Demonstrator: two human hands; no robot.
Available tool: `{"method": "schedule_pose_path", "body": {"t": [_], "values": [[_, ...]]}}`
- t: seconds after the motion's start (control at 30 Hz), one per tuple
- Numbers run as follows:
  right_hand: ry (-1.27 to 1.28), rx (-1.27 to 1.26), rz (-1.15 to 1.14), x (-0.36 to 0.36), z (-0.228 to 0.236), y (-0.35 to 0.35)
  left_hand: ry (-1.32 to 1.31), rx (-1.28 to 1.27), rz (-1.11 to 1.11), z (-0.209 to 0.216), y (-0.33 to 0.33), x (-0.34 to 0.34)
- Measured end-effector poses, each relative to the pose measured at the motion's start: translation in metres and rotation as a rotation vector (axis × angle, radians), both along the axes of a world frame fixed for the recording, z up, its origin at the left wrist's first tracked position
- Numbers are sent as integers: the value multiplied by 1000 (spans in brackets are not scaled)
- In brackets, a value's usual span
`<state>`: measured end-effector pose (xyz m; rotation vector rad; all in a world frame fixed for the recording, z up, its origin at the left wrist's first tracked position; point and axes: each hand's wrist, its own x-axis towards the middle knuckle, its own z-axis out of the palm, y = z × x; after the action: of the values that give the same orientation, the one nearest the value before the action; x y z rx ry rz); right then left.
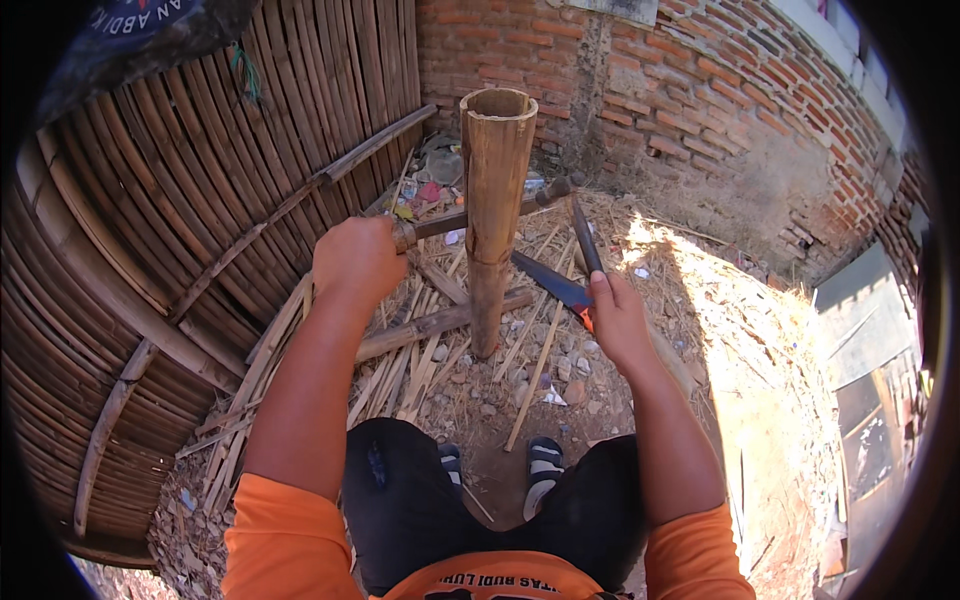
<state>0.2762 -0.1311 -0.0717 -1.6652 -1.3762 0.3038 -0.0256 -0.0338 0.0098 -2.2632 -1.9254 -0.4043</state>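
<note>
Nearest you, your striped black sandals [543, 465] stand on the bare, straw-littered ground [600, 400], toes toward the work. To the left of your feet lies a loose heap of pale split bamboo strips [400, 380], running out to the ground's left edge.

Your left hand [355, 262] is clenched, knuckles up, around the near end of a long brown straight-handled tool [435, 226]. The tool crosses level behind the upright tan bamboo pole [493, 200] and shows again on its right side. Whether its edge is seated in the pole cannot be told, as the pole hides the crossing.

Your right hand [615, 318] is closed round the lower end of a short dark stick [585, 240], which points up and away, its tip near the far end of the long tool but apart from it.

The bamboo pole stands on end mid-ground, just beyond your feet, its hollow top open and unsupported by either hand. Its foot meets a round grey log [430, 325] lying crosswise. A dark-bladed saw with an orange handle [555, 288] lies on the ground just right of the pole, beside your right hand.

Assessment: the work appears to be at the setting stage, with tool positioned and striker in hand. The next move calls for a firm left grip, the tool kept level, and the pole kept upright, since nothing braces it.

Beyond: a woven bamboo-slat fence [180, 200] along the left edge, and a red brick wall [680, 90] at the far edge.
</note>
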Motion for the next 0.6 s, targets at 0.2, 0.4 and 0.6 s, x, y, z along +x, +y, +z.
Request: {"method": "schedule_pose_path", "body": {"t": [0.2,0.4,0.6], "values": [[423,191,10,5,58,-15,41,-59,41,8,-5,-6],[-30,0,-24,17,7,4,39,-48,40,5,2,0],[338,145,-47,9,53,-7,42,-34,34,6,-2,-7]]}}
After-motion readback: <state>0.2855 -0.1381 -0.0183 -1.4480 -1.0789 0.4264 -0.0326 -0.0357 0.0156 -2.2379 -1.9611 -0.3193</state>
